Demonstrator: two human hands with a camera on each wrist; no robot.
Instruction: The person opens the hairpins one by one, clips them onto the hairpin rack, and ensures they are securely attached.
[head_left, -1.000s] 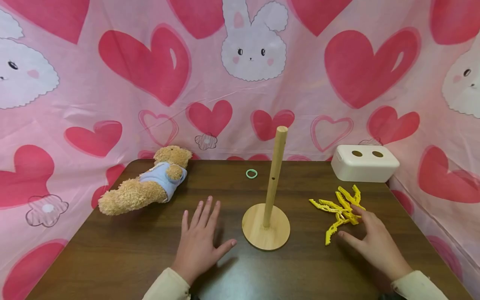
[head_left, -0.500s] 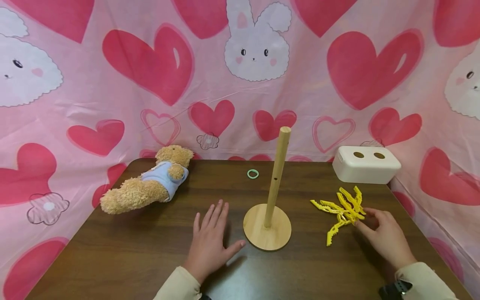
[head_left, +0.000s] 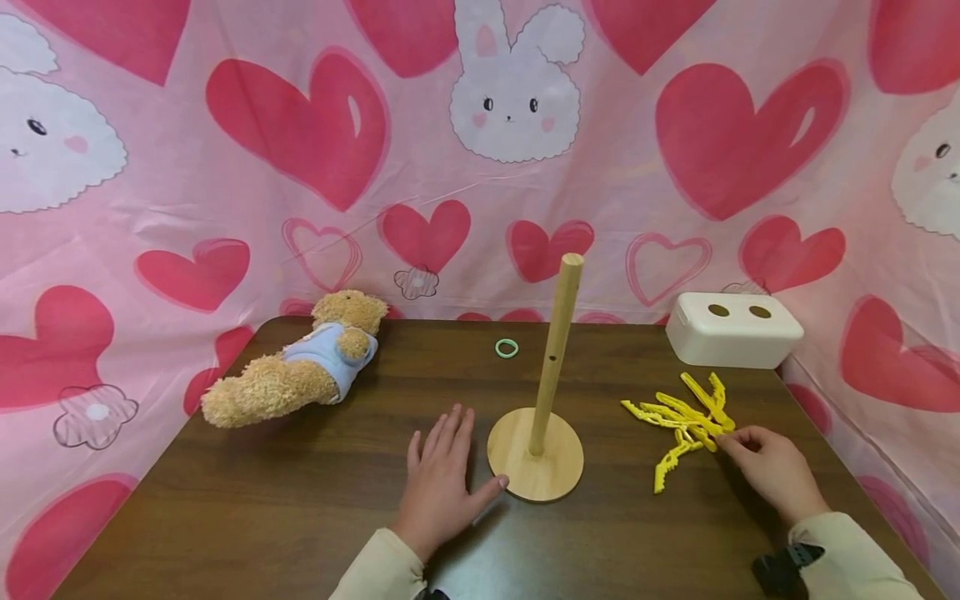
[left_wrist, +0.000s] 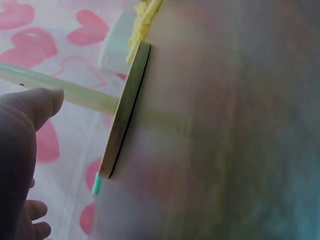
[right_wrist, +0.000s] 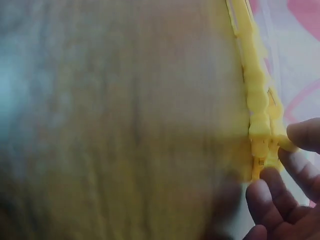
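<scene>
A small pile of yellow plastic alligator hair clips (head_left: 678, 412) lies on the right of the table. At the pile's near right end my right hand (head_left: 776, 468) pinches one clip between thumb and finger. In the right wrist view, the fingertips (right_wrist: 295, 162) hold the end of that clip (right_wrist: 286, 143) beside other clips (right_wrist: 257, 100). My left hand (head_left: 441, 493) has its fingers spread, low over the table. Its thumb tip is close to the round base of an upright wooden stand (head_left: 557, 350); whether they touch I cannot tell.
A teddy bear (head_left: 315, 358) in a light blue top lies at the back left. Behind the stand is a small green ring (head_left: 506, 356). A white box (head_left: 731, 342) with two round holes stands at the back right. Patterned pink cloth surrounds the table (head_left: 300, 500).
My right hand has closed its thumb and finger on a clip, and some clips in the pile have shifted. My left hand has slid right, toward the stand's base.
</scene>
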